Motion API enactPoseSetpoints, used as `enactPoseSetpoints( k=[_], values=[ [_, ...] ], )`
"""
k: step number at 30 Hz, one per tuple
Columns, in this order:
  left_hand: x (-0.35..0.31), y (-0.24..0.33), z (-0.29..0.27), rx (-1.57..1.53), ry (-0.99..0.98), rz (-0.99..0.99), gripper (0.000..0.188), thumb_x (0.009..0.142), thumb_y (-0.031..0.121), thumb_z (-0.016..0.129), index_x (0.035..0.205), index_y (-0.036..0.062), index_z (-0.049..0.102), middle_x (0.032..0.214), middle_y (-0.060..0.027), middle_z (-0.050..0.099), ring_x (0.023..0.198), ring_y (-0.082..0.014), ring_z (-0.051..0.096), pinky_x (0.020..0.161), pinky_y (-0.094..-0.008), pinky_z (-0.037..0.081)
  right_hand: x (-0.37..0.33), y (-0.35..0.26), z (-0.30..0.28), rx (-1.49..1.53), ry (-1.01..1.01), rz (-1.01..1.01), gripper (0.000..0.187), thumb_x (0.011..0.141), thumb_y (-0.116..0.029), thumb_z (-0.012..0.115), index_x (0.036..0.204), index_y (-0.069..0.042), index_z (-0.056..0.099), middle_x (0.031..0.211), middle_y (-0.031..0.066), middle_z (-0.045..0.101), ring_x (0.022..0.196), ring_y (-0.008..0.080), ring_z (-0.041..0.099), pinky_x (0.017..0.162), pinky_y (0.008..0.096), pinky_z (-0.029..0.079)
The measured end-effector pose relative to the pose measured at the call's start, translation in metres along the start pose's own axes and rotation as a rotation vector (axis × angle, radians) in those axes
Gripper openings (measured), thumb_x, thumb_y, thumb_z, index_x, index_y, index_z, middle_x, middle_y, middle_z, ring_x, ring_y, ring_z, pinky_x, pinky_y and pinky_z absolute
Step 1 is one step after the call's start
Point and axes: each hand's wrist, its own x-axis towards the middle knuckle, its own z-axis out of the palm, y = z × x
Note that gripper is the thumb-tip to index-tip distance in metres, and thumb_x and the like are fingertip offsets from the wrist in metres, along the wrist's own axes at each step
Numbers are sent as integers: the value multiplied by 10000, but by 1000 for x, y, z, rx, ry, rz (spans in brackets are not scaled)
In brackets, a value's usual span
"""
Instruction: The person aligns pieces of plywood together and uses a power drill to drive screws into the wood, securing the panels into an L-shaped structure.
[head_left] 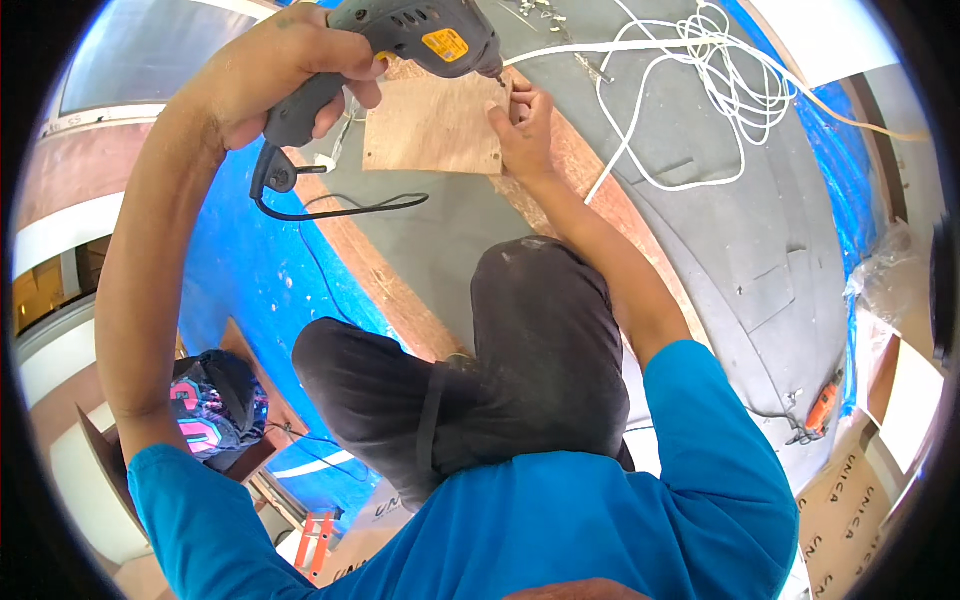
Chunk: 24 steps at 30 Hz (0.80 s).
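Observation:
My left hand (318, 65) is wrapped round the handle of a dark grey corded power drill (405, 28), which has a yellow label. The drill's chuck points down and to the right, with its bit at the upper right corner of a small rectangular plywood board (430, 128). Whether the bit has entered the wood is too small to tell. Dark spots mark the board's two near corners. My right hand (525, 130) grips the board's right edge, fingers close to the bit. A black cord (350, 214) loops from the drill's handle.
Long wooden planks (630, 230) lie under and beside the board. White cable (735, 95) is coiled on the grey floor sheet at right. An orange power tool (825, 403) lies far right, near blue tarp (835, 150). A patterned bag (222, 402) sits at left, by my elbow.

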Motion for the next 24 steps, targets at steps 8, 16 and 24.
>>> enactPoseSetpoints(
  k=[8,16,24],
  values=[
    [-33,-32,-22,-104,161,77,389,851,255,680,1082,-57,656,876,-122,707,489,-101,564,420,-244,408,-5,11,8,54,-81,16,422,872,-60,729,1162,4,429,1277,154,468,1170,242,526,1003,391,463],
    [-97,-180,-51,-639,537,30,441,1064,376,544,1281,-3,607,956,-91,707,497,-81,551,440,-222,468,0,14,-8,-76,-52,42,423,867,-194,751,1151,-23,487,1175,144,518,1053,244,545,918,409,477],
    [-130,-446,33,-1388,575,23,463,1023,364,643,1318,16,564,984,-71,692,625,-87,598,486,-249,505,-4,-48,17,-275,-152,210,365,913,-155,729,1158,-4,505,1217,159,525,1127,228,528,1018,407,446]
  ],
)
